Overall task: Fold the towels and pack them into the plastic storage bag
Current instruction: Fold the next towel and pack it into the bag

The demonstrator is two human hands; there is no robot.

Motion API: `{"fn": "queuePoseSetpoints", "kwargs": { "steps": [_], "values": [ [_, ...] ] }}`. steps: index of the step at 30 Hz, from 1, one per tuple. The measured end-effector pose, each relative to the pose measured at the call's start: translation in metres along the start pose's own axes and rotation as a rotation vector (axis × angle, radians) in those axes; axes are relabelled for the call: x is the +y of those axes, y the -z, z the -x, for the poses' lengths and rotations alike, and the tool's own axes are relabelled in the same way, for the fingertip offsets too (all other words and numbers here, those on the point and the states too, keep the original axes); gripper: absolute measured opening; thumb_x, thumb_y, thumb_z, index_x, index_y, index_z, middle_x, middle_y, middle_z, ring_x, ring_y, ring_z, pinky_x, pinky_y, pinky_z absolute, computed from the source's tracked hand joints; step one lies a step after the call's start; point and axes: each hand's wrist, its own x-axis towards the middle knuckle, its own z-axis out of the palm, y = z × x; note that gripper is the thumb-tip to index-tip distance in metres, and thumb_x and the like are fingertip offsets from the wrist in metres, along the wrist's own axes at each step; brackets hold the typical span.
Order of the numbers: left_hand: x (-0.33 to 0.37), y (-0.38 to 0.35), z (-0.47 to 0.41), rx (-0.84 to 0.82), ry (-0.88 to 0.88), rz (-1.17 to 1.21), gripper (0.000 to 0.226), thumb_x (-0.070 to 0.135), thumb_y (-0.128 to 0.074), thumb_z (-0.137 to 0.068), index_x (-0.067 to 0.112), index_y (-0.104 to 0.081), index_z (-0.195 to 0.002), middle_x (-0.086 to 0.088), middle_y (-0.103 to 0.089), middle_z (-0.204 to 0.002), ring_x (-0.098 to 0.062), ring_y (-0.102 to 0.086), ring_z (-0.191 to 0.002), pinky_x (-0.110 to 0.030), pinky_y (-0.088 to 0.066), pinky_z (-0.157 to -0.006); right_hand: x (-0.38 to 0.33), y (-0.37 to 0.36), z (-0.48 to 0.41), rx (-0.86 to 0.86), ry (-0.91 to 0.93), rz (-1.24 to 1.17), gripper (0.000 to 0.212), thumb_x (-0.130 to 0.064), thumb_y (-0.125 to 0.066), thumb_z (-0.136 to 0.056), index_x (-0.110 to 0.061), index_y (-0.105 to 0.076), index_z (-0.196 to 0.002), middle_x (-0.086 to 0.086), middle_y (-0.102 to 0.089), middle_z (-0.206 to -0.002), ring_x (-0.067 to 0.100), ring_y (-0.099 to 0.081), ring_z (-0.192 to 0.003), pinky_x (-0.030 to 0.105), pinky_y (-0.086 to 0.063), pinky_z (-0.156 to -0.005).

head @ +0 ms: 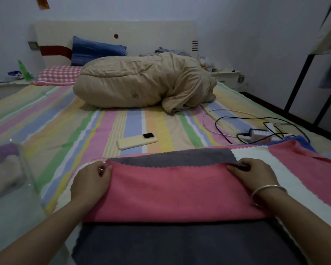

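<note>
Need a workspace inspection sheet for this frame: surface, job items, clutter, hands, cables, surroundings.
Surface: striped bedsheet, wrinkled.
Job's things: pink towel folded over grey towel; white towel and second pink towel to the right; plastic storage bag at left, blurred, holds folded cloth.
Clutter: phone, beige duvet.
Hands: left hand and right hand each pinch a far corner of the pink towel.
Cables: black and white cables by power strip.
Surroundings: headboard, blue pillow, checked pillow.

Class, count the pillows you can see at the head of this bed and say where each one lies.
2. The blue pillow leans against the headboard; the red-checked pillow lies flat in front of it, at the left. The beige duvet may hide others.
</note>
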Motion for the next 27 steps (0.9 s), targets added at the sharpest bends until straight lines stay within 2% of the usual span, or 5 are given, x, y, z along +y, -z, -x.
{"fn": "queuePoseSetpoints", "kwargs": {
  "steps": [12,16,19,21,27],
  "values": [
    [0.002,-0.004,0.01,0.025,-0.04,-0.027,0.03,0.031,-0.044,-0.097,0.021,-0.047,-0.069,0.003,-0.05,-0.066,-0.026,-0.053,-0.068,-0.034,-0.038,-0.058,0.006,-0.005,0.002,0.032,-0.069,0.136,0.024,-0.052,-0.064,-0.081,-0.028,-0.067,-0.085,-0.001,-0.068,-0.089,0.024,-0.06,-0.085,0.033,-0.047,-0.071],
    [0.007,0.001,0.011,0.028,-0.053,-0.131,0.01,0.03,-0.053,-0.09,0.019,-0.055,-0.09,-0.002,-0.061,-0.08,-0.03,-0.059,-0.077,-0.036,-0.045,-0.058,0.011,-0.006,-0.002,0.069,0.069,0.297,0.035,-0.048,-0.066,-0.081,-0.029,-0.059,-0.11,-0.003,-0.057,-0.112,0.019,-0.05,-0.107,0.036,-0.048,-0.081],
    [0.014,0.006,0.006,-0.001,-0.195,-0.27,0.043,0.012,-0.065,-0.075,0.014,-0.056,-0.116,-0.01,-0.061,-0.109,-0.036,-0.058,-0.096,-0.042,-0.049,-0.067,0.014,-0.001,-0.01,-0.053,0.138,0.402,0.044,-0.052,-0.062,-0.083,-0.03,-0.056,-0.12,-0.004,-0.056,-0.118,0.019,-0.045,-0.114,0.036,-0.045,-0.09],
    [0.022,0.009,-0.001,-0.076,-0.35,-0.271,0.05,0.009,-0.064,-0.068,0.012,-0.061,-0.117,-0.012,-0.065,-0.109,-0.036,-0.058,-0.099,-0.044,-0.05,-0.076,0.015,0.002,-0.014,-0.089,0.17,0.473,0.041,-0.056,-0.061,-0.082,-0.032,-0.058,-0.116,-0.004,-0.057,-0.113,0.018,-0.046,-0.111,0.034,-0.044,-0.09],
    [0.03,0.008,-0.013,-0.264,-0.521,-0.333,0.041,0.05,-0.05,-0.079,0.023,-0.066,-0.105,0.0,-0.067,-0.093,-0.024,-0.062,-0.086,-0.037,-0.047,-0.076,0.012,0.009,-0.019,-0.106,0.154,0.617,0.04,-0.063,-0.058,-0.08,-0.028,-0.059,-0.096,-0.002,-0.057,-0.101,0.019,-0.05,-0.102,0.033,-0.046,-0.082]
  ]
}}
